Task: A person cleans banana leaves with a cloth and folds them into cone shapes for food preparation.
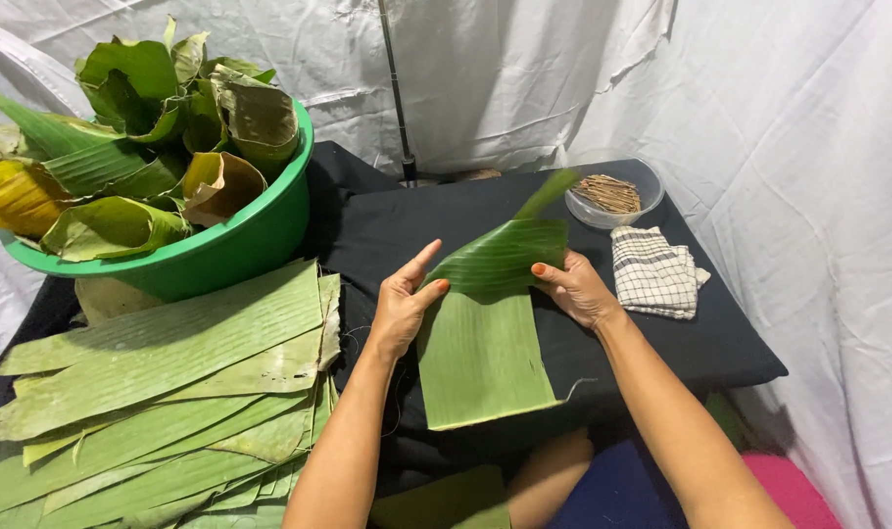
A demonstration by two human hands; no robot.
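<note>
A green banana leaf strip point(480, 358) lies on the black cloth-covered table point(720, 343) in front of me, its far end folded back toward me. My left hand point(403, 304) pinches the left edge of the fold with thumb and fingers. At the right edge of the fold, my right hand point(575, 287) presses down on the leaf. Both hands grip the same leaf.
A green basin point(240, 245) full of folded leaves stands at the back left. A stack of flat leaf strips point(162, 392) lies left of me. A clear bowl of small sticks point(610, 194) and a checked cloth point(653, 272) sit at the right. White sheeting hangs behind.
</note>
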